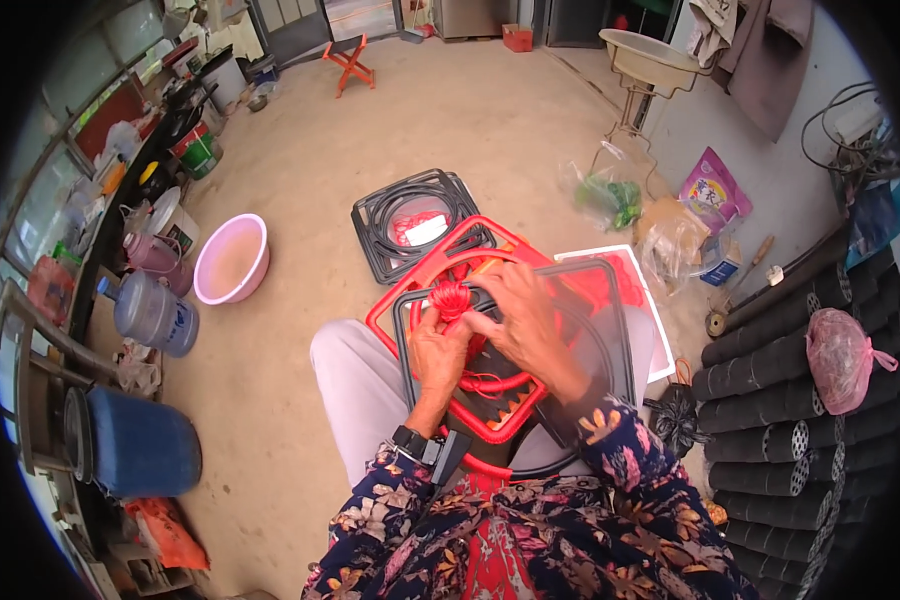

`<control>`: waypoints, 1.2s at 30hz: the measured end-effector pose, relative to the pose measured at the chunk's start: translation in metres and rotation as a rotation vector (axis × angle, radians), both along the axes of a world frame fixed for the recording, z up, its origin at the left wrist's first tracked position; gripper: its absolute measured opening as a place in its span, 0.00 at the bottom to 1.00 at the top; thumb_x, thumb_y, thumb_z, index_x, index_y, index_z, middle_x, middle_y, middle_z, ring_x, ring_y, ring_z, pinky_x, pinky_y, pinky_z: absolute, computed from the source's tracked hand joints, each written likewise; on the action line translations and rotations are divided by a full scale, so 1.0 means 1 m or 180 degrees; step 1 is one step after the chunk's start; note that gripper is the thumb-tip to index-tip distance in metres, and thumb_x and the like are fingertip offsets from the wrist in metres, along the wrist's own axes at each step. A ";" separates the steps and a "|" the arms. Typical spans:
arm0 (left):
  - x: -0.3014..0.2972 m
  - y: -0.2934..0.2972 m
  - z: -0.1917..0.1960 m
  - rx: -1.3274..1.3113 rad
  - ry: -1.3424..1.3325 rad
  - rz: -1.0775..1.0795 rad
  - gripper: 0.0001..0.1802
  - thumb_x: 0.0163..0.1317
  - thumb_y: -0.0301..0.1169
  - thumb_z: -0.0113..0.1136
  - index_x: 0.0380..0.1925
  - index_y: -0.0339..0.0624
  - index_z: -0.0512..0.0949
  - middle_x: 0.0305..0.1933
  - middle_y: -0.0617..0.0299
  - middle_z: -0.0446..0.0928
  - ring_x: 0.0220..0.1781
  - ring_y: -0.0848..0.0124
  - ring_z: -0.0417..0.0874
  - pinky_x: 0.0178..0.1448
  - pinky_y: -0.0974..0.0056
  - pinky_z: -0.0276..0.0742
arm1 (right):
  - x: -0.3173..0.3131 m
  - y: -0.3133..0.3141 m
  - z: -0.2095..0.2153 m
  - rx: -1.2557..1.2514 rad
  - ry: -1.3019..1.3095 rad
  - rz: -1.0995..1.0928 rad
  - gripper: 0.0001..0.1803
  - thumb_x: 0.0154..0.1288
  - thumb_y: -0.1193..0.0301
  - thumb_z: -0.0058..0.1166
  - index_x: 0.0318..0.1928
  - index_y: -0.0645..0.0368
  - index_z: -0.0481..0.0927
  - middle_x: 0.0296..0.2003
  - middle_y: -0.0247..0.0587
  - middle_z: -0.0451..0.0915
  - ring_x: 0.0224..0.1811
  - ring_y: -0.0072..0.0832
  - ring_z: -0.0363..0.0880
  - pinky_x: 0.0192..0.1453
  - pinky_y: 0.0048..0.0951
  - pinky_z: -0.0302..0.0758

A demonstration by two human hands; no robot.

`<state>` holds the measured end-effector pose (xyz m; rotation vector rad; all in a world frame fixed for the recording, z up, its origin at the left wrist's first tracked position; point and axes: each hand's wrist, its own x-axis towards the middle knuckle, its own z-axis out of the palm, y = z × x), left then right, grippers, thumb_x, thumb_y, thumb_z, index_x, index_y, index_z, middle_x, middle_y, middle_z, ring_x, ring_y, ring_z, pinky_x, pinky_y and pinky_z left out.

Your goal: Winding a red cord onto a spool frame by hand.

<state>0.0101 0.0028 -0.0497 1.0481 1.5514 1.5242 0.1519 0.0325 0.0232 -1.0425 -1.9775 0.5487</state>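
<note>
Seated, both forearms bent inward over the lap. Left hand (pixel 436 352) curled, thumb up, gripping a red cord bundle (pixel 451 297). Right hand (pixel 526 322) arched over, fingertips pinching the same bundle. Beneath, black frame (pixel 620 330) stacked on red frame (pixel 422 270). Farther off, another black frame (pixel 385 225), then pink basin (pixel 232 258).

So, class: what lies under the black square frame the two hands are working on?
Under the black frame a red frame shows, resting on the lap. Left hand, right hand and a red cord bundle cover its middle.
</note>
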 end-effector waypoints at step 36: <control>-0.007 0.000 0.020 -0.0491 0.0758 -0.0025 0.19 0.52 0.45 0.72 0.39 0.44 0.87 0.31 0.54 0.85 0.32 0.64 0.85 0.41 0.62 0.77 | 0.095 -0.090 0.044 -0.3254 0.0318 0.0493 0.21 0.62 0.66 0.63 0.53 0.60 0.76 0.27 0.29 0.77 0.23 0.15 0.70 0.30 0.22 0.70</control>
